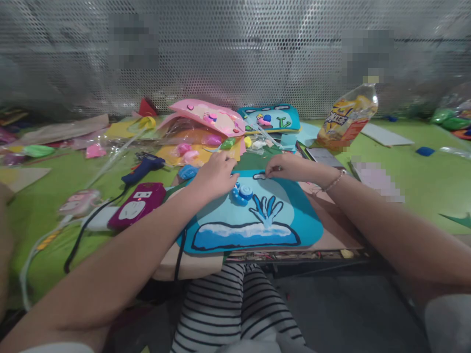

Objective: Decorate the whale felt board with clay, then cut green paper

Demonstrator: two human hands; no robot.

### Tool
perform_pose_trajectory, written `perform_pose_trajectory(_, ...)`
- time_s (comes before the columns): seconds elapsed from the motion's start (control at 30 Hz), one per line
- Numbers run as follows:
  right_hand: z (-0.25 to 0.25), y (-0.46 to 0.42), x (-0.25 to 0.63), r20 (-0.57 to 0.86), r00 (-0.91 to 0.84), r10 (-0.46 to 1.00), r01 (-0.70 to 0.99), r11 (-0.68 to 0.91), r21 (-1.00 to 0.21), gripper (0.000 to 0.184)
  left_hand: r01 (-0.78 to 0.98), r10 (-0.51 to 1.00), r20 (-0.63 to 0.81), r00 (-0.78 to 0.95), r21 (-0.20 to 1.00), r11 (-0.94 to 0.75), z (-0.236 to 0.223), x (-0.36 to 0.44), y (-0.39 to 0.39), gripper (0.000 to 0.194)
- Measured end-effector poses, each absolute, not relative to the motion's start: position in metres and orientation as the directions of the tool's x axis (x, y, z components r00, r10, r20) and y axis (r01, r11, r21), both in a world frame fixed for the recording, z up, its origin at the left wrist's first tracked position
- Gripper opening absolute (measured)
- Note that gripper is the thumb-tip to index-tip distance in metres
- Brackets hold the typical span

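A blue foam sheet (213,211) with rounded corners lies at the table's front edge. On it are a blue clay snail (243,192), a blue-and-white plant (267,208) outlined in black, a long blue-and-white strip (243,236) along the bottom, and a small black-outlined cloud (259,176) at the top. My left hand (220,172) is over the sheet's upper left, thumb and forefinger apart beside the snail. By the cloud, my right hand (286,167) has its fingertips pinched together; whatever they may hold is too small to make out.
A glue gun (143,168) and a purple power strip (138,206) with cables lie left. Behind are a pink decorated sheet (209,117), another blue decorated sheet (272,119) and bagged clay lumps (187,152). A tilted plastic bottle (348,117) stands right, before a perforated metal wall (235,54).
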State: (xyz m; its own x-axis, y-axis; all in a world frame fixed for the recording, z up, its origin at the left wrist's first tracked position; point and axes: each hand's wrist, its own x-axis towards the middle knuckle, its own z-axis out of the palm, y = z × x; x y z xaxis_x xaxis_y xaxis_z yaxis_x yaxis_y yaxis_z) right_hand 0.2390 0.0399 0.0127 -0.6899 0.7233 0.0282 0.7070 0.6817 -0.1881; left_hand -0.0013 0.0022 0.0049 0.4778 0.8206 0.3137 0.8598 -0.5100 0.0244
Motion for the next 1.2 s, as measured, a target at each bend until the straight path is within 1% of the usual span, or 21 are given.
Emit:
perform_pose_trajectory(0.13, 0.012, 0.04, 0.238, 0.04, -0.694, 0.719, 0.702, 0.688, -0.186, 0.016, 0.864, 0.826, 0.305, 0.474, 0.022, -0.503, 0.005, -0.001, 0.002, 0.031)
perform_pose_trajectory(0.23, 0.012, 0.04, 0.238, 0.037, -0.699, 0.714, 0.694, 0.69, -0.207, 0.016, 0.866, 0.83, 0.3, 0.469, 0.027, -0.499, 0.005, -0.001, 0.002, 0.032)
perform_pose_trajectory(0.43, 0.014, 0.037, 0.237, 0.057, -0.685, 0.726, 0.703, 0.679, -0.21, 0.024, 0.866, 0.83, 0.31, 0.463, 0.042, -0.498, 0.004, -0.002, 0.003, 0.031)
perform_pose_trajectory(0.53, 0.018, 0.037, 0.239, 0.074, -0.701, 0.709, 0.683, 0.697, -0.219, 0.025, 0.867, 0.831, 0.309, 0.462, 0.039, -0.496, 0.004, -0.002, 0.003, 0.031)
perform_pose_trajectory(0.7, 0.023, 0.036, 0.246, 0.04, -0.748, 0.662, 0.639, 0.735, -0.225, 0.027, 0.863, 0.83, 0.308, 0.465, 0.051, -0.502, 0.005, -0.001, 0.002, 0.029)
perform_pose_trajectory(0.8, 0.024, 0.036, 0.248, 0.025, -0.782, 0.623, 0.607, 0.77, -0.195, 0.027, 0.865, 0.833, 0.304, 0.462, 0.053, -0.499, 0.005, -0.001, 0.001, 0.029)
perform_pose_trajectory(1.0, 0.024, 0.037, 0.248, -0.059, -0.854, 0.518, 0.52, 0.841, -0.149, 0.033, 0.862, 0.831, 0.301, 0.467, 0.054, -0.504, 0.005, -0.001, 0.002, 0.031)
perform_pose_trajectory(1.2, 0.02, 0.039, 0.249, -0.042, -0.867, 0.496, 0.497, 0.86, -0.114, 0.03, 0.865, 0.83, 0.303, 0.469, 0.034, -0.501, 0.004, -0.002, 0.003, 0.029)
